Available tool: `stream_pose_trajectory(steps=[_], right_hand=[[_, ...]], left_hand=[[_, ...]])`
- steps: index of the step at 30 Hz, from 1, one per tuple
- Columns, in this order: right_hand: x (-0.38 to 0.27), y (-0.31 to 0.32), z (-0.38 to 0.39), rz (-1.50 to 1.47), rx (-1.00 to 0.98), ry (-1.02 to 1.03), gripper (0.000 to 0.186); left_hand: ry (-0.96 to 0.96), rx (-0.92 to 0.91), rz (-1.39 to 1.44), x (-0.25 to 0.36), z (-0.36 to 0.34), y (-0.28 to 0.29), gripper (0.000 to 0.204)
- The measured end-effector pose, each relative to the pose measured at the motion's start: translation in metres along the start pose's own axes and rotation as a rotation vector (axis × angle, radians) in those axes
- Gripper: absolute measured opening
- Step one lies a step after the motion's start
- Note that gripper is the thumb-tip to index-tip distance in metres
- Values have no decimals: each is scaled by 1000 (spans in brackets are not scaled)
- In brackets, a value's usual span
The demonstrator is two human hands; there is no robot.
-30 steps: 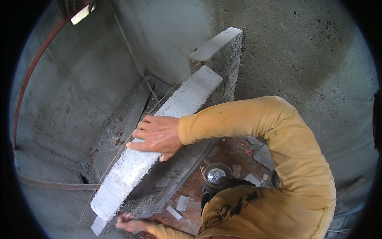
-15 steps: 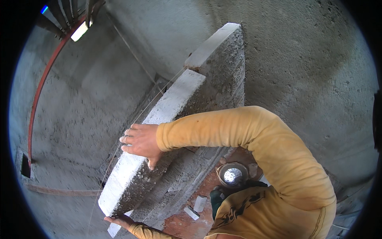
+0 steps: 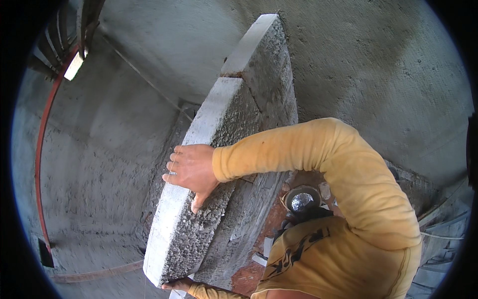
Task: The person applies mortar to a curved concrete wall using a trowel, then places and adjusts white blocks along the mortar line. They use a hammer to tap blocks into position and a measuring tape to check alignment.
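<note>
A: Where's the block point(image 3: 189, 229)?

B: Under the right hand point(image 3: 193, 167), reaching beyond it at 1 end and down to the left hand point(image 3: 178, 284) at the other.

A: What are the 2 hands doing?

B: The right grips the top — fingers spread over the white face, thumb down the rough side. The left touches the bottom corner of the near end; most of it is hidden, so I can't tell whether it grips or just supports.

A: What's past the right hand?

B: A 2nd block point(image 3: 254, 45), in line with the 1st, with a brownish seam between the 2.

A: And on the thumb side?

B: A grey ledge point(image 3: 244, 224) below the rough face, then a bucket point(image 3: 302, 189) farther out.

A: What could go wrong?

B: Tipping, I'd say. The top is narrow, so an uneven push from the right hand could lean the block over. The left fingers look at risk too — if that end drops, they could get pinched.

A: And the seam?

B: A hard shove lengthwise might chip an edge there, or nudge the 2nd block out of line.
</note>
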State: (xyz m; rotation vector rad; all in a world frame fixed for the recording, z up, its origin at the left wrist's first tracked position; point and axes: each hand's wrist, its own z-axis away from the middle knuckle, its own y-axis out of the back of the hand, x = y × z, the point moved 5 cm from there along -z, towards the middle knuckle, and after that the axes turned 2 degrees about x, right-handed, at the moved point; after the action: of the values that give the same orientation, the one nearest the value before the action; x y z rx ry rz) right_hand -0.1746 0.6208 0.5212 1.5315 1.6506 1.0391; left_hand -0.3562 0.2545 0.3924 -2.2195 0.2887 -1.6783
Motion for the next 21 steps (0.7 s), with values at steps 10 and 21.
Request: stream_pose_trajectory(steps=[10, 21], right_hand=[[-2, 1, -3, 9, -21, 13, 90], [-3, -1, -5, -19, -65, 3, 94]], left_hand=[[3, -39, 4, -6, 5, -10, 99], [63, -79, 39, -17, -9, 6, 94]])
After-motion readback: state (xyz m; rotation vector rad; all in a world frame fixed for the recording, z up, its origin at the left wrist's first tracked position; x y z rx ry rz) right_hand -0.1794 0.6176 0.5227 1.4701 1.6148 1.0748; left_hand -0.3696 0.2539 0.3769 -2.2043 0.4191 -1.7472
